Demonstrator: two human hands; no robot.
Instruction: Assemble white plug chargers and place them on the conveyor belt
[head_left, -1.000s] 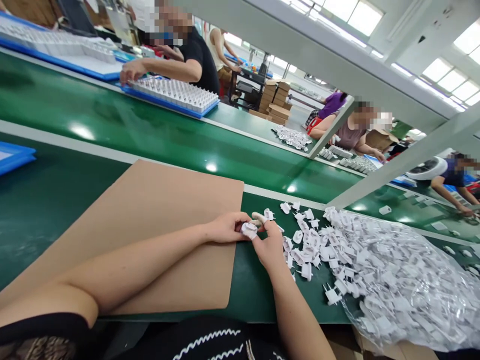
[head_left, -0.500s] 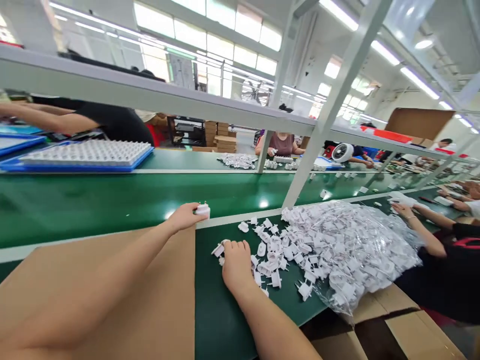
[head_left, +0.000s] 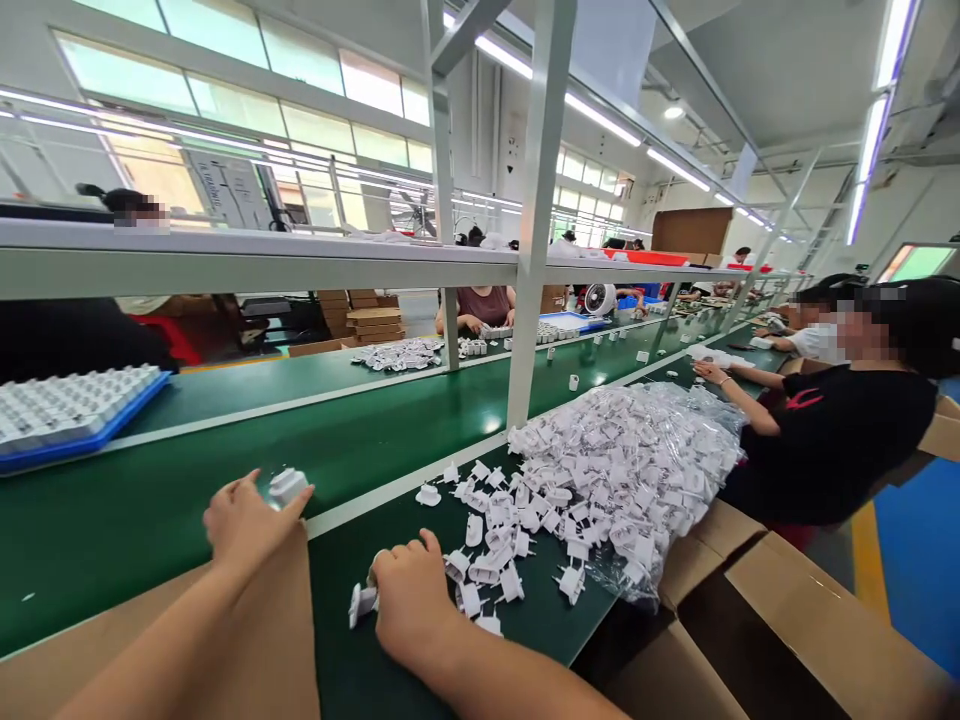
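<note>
My left hand (head_left: 244, 525) is over the green conveyor belt, its thumb and fingers spread apart. A white plug adapter (head_left: 289, 487), prongs up, is just beyond the thumb, with a gap between it and the fingertips; whether it rests on the belt cannot be made out. My right hand (head_left: 412, 600) is low over the green tabletop, its fingers curled round a white plug adapter (head_left: 363, 604) that sticks out at the left of the fingers. To its right lie loose white plug adapters (head_left: 487, 540), spreading from a large pile in a clear plastic bag (head_left: 637, 480).
A cardboard sheet (head_left: 247, 640) lies under my left forearm. Open cardboard boxes (head_left: 810, 600) stand below the table at right. A metal post (head_left: 531, 220) and shelf (head_left: 300, 268) rise ahead. A co-worker (head_left: 840, 430) sits at right; a blue tray (head_left: 97, 430) is across the belt.
The view has swung right. My left hand has opened from its pinch on the plug adapter. My right hand stays near the loose adapters, fingers still curled.
</note>
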